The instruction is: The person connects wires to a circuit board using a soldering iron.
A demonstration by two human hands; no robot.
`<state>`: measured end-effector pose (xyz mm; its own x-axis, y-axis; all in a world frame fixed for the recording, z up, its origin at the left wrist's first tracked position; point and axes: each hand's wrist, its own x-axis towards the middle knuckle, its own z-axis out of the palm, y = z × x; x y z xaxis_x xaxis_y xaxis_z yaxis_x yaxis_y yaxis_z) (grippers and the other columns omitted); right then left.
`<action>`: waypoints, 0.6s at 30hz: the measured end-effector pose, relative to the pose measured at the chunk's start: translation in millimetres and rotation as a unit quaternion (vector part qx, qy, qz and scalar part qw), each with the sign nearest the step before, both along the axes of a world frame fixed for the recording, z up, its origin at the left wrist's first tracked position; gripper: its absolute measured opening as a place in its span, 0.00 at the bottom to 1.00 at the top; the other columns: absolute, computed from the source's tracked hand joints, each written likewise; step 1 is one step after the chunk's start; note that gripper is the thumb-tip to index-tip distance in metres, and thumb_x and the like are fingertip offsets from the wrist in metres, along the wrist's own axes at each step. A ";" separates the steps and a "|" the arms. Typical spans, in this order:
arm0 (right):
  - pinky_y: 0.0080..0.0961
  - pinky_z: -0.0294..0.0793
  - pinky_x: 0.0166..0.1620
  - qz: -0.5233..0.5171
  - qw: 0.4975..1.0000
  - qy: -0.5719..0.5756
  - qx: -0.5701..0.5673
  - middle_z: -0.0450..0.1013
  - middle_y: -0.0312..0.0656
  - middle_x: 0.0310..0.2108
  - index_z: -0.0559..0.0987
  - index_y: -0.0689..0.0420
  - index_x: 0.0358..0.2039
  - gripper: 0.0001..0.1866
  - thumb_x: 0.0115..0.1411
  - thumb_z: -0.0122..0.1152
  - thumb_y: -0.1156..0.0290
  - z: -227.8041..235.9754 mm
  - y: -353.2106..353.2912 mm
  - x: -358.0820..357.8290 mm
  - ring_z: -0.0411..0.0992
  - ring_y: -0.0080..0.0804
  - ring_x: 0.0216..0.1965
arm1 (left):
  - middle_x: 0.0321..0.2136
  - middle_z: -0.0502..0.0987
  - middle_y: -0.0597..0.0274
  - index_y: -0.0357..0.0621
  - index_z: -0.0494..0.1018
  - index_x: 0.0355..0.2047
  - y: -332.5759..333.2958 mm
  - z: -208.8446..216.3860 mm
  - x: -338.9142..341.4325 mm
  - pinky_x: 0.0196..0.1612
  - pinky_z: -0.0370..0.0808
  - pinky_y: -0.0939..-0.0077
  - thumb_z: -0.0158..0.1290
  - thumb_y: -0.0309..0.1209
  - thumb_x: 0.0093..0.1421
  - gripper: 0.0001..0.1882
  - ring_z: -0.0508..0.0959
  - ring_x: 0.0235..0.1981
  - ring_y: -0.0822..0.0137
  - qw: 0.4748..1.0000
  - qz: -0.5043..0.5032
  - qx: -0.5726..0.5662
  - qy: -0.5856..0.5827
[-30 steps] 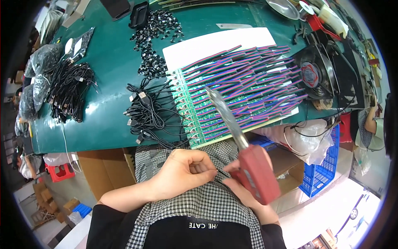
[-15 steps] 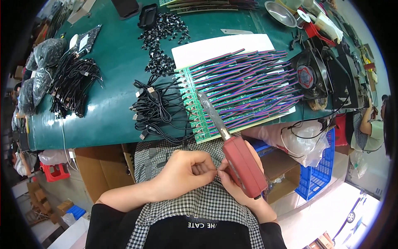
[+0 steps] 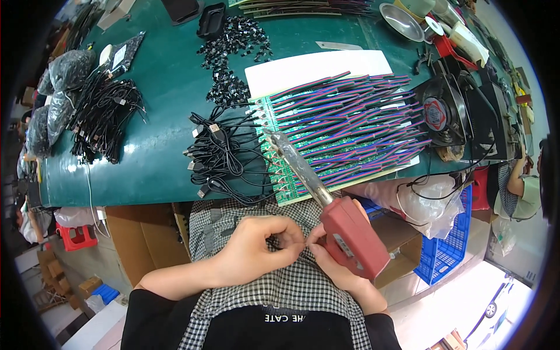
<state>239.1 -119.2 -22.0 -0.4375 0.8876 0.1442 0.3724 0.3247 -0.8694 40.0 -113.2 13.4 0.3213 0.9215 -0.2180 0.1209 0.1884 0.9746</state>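
In front of my apron, my left hand (image 3: 265,248) is closed in a pinch, its fingertips close to those of the other hand. What it pinches, if anything, is too small to make out. My right hand (image 3: 335,265) holds a soldering iron (image 3: 354,238) with a boxy red handle, while its thumb and a finger also meet near the left fingertips. The iron's metal shaft (image 3: 300,169) points up and left, its tip over a row of green circuit boards (image 3: 271,157). Black USB cables (image 3: 219,151) run from the boards' left side; striped wires (image 3: 356,122) extend to the right.
A small fan (image 3: 436,114) stands right of the boards. Small black parts (image 3: 230,61) lie heaped behind the cables. More black cables (image 3: 105,119) and bagged parts (image 3: 70,73) occupy the left. A metal dish (image 3: 402,22) and a blade (image 3: 338,45) lie at the back.
The soldering iron has swung a little: its tip has shifted left across the boards and its handle to the right. Both hands stay close together; the left has hardly moved.
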 end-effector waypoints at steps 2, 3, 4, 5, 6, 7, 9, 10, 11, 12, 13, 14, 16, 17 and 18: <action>0.27 0.75 0.44 0.014 0.980 0.149 -0.129 0.73 0.46 0.39 0.51 0.61 0.61 0.40 0.50 0.62 0.81 4.9 3.9 -1.8 0.75 0.28 0.38 | 0.20 0.74 0.66 0.41 0.74 0.25 1.8 16.9 -1.3 0.24 0.70 0.82 0.58 0.22 0.47 0.04 0.74 0.19 0.74 0.995 0.026 0.057 0.076; 0.28 0.74 0.44 -0.026 0.958 0.194 -0.208 0.72 0.45 0.39 0.49 0.61 0.61 0.41 0.50 0.61 0.83 2.6 0.5 0.8 0.75 0.29 0.37 | 0.20 0.74 0.66 0.41 0.74 0.25 2.8 23.0 -2.9 0.24 0.71 0.80 0.58 0.21 0.46 0.05 0.75 0.19 0.73 0.980 0.053 0.114 0.152; 0.29 0.74 0.44 -0.060 0.927 0.237 -0.286 0.71 0.44 0.38 0.48 0.60 0.60 0.41 0.50 0.59 0.85 1.5 -2.1 2.9 0.74 0.29 0.36 | 0.20 0.73 0.65 0.42 0.73 0.24 5.0 25.1 -6.5 0.23 0.71 0.78 0.58 0.21 0.45 0.06 0.75 0.19 0.71 0.957 0.079 0.183 0.213; 0.28 0.74 0.42 -0.079 0.928 0.252 -0.263 0.71 0.44 0.35 0.57 0.61 0.56 0.33 0.50 0.58 0.84 9.0 1.5 6.8 0.73 0.30 0.34 | 0.21 0.73 0.65 0.42 0.72 0.24 9.9 19.5 -7.1 0.23 0.70 0.77 0.58 0.21 0.45 0.07 0.74 0.19 0.70 0.938 0.091 0.224 0.248; 0.28 0.74 0.42 -0.074 0.927 0.253 -0.267 0.71 0.44 0.35 0.57 0.61 0.56 0.33 0.50 0.58 0.84 9.5 0.7 12.9 0.73 0.30 0.34 | 0.22 0.72 0.65 0.43 0.72 0.24 14.9 9.6 -6.7 0.22 0.69 0.77 0.59 0.22 0.44 0.07 0.74 0.18 0.68 0.917 0.101 0.265 0.282; 0.28 0.73 0.41 -0.094 0.925 0.266 -0.255 0.71 0.42 0.33 0.61 0.62 0.53 0.29 0.50 0.59 0.82 11.2 -3.8 21.2 0.73 0.29 0.34 | 0.22 0.72 0.65 0.43 0.72 0.24 19.6 -2.3 -5.1 0.22 0.69 0.77 0.59 0.22 0.44 0.07 0.74 0.18 0.68 0.916 0.104 0.264 0.283; 0.26 0.72 0.37 -0.153 0.906 0.292 -0.267 0.71 0.40 0.27 0.70 0.62 0.44 0.20 0.50 0.62 0.76 13.1 -15.4 27.5 0.73 0.27 0.31 | 0.25 0.70 0.65 0.43 0.71 0.23 25.1 -24.5 -2.5 0.21 0.68 0.75 0.60 0.23 0.43 0.08 0.72 0.18 0.67 0.909 0.128 0.253 0.306; 0.26 0.72 0.37 -0.154 0.904 0.293 -0.271 0.71 0.40 0.27 0.70 0.62 0.44 0.20 0.50 0.62 0.76 11.8 -22.8 32.6 0.73 0.27 0.31 | 0.25 0.70 0.65 0.43 0.71 0.23 25.9 -27.3 -0.5 0.21 0.68 0.75 0.60 0.23 0.43 0.08 0.72 0.18 0.67 0.909 0.126 0.249 0.308; 0.25 0.72 0.35 -0.159 0.899 0.285 -0.291 0.71 0.40 0.25 0.71 0.63 0.41 0.18 0.49 0.63 0.75 11.8 -29.3 40.6 0.72 0.27 0.29 | 0.26 0.70 0.65 0.43 0.71 0.23 24.6 -28.7 0.2 0.21 0.68 0.75 0.60 0.24 0.43 0.08 0.72 0.18 0.67 0.905 0.125 0.253 0.318; 0.24 0.72 0.34 -0.164 0.895 0.277 -0.310 0.71 0.39 0.24 0.73 0.63 0.38 0.17 0.48 0.65 0.73 11.8 -36.2 49.4 0.72 0.27 0.27 | 0.27 0.69 0.65 0.43 0.71 0.23 23.1 -29.8 -0.1 0.21 0.68 0.75 0.60 0.24 0.43 0.08 0.72 0.18 0.67 0.901 0.124 0.256 0.328; 0.24 0.72 0.34 -0.165 0.894 0.275 -0.312 0.71 0.39 0.24 0.73 0.63 0.38 0.17 0.48 0.65 0.73 5.6 -47.2 62.8 0.72 0.27 0.27 | 0.27 0.69 0.65 0.42 0.71 0.23 23.8 -29.5 0.6 0.21 0.68 0.75 0.60 0.24 0.43 0.08 0.71 0.17 0.67 0.900 0.120 0.256 0.331; 0.23 0.71 0.31 -0.134 0.964 0.077 -0.214 0.71 0.40 0.23 0.74 0.64 0.36 0.17 0.46 0.66 0.71 -6.9 -59.3 77.2 0.72 0.27 0.25 | 0.27 0.69 0.65 0.42 0.71 0.23 24.1 -29.5 1.3 0.21 0.68 0.75 0.60 0.24 0.43 0.08 0.71 0.17 0.67 0.901 0.121 0.252 0.331; 0.22 0.70 0.29 -0.091 0.983 -0.122 -0.105 0.71 0.41 0.22 0.75 0.65 0.33 0.17 0.45 0.67 0.69 -12.9 -68.0 82.0 0.72 0.27 0.22 | 0.27 0.69 0.65 0.42 0.71 0.23 24.1 -29.3 2.8 0.20 0.68 0.75 0.60 0.24 0.43 0.08 0.71 0.17 0.68 0.903 0.124 0.248 0.329; 0.21 0.70 0.28 -0.130 0.973 0.020 -0.192 0.72 0.41 0.22 0.75 0.67 0.32 0.18 0.45 0.68 0.67 -9.7 -70.2 76.1 0.71 0.28 0.21 | 0.27 0.69 0.65 0.42 0.71 0.23 24.6 -29.8 3.0 0.20 0.68 0.75 0.60 0.24 0.43 0.08 0.71 0.17 0.68 0.903 0.124 0.247 0.329; 0.21 0.69 0.27 -0.166 0.934 0.161 -0.272 0.73 0.41 0.23 0.76 0.68 0.31 0.20 0.44 0.69 0.65 -8.2 -71.4 72.9 0.71 0.28 0.20 | 0.27 0.68 0.65 0.42 0.70 0.23 25.0 -29.9 3.2 0.20 0.68 0.75 0.60 0.24 0.43 0.08 0.71 0.17 0.68 0.904 0.124 0.243 0.329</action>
<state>312.0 -190.6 -30.2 -0.1365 0.9469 -0.2911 0.0645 -0.2848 -0.9564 43.2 -88.2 -16.4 0.0401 0.9857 0.1636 0.7177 -0.1423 0.6817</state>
